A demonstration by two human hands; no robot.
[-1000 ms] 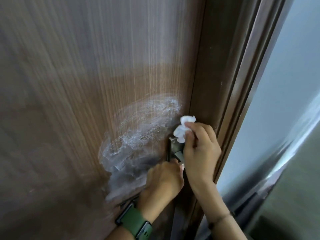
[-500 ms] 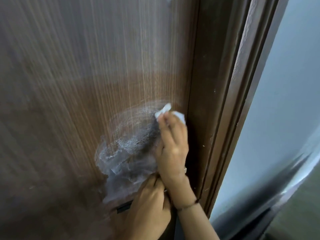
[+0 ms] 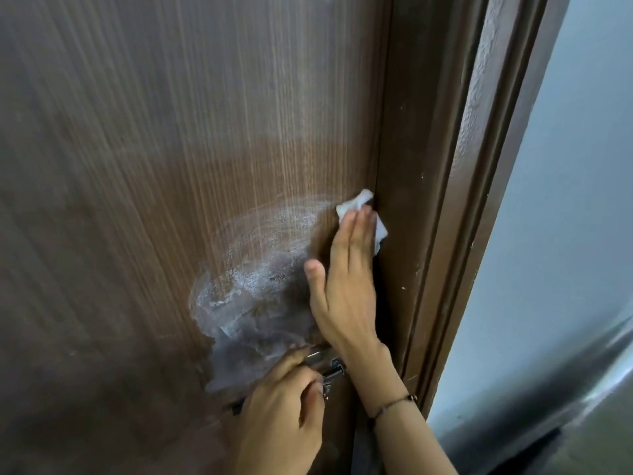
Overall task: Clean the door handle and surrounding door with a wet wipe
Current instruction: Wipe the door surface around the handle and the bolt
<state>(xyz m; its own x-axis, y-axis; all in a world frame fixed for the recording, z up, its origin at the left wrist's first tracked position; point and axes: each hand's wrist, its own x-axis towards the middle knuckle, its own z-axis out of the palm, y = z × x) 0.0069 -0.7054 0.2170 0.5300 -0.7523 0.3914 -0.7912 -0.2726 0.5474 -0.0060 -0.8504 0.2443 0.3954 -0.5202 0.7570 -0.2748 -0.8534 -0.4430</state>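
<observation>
A brown wood-grain door (image 3: 171, 166) fills the left of the view, with a wet, whitish smear (image 3: 260, 269) above the handle. My right hand (image 3: 346, 279) lies flat against the door near its right edge, fingers pressing a crumpled white wet wipe (image 3: 356, 204) onto the surface. The wipe sticks out above and to the right of my fingertips. Lower down, my left hand (image 3: 284, 416) is closed around the metal door handle (image 3: 325, 363), which shows only partly between my hands.
The dark brown door frame (image 3: 438, 200) runs top to bottom just right of my right hand. Beyond it is a pale grey-blue wall (image 3: 565, 200) and a shiny grey floor or surface (image 3: 582, 406) at the lower right.
My right hand left the handle and went up the door with the wipe, then slid right toward the door's edge, fingers flattening out. My left hand stays on the handle.
</observation>
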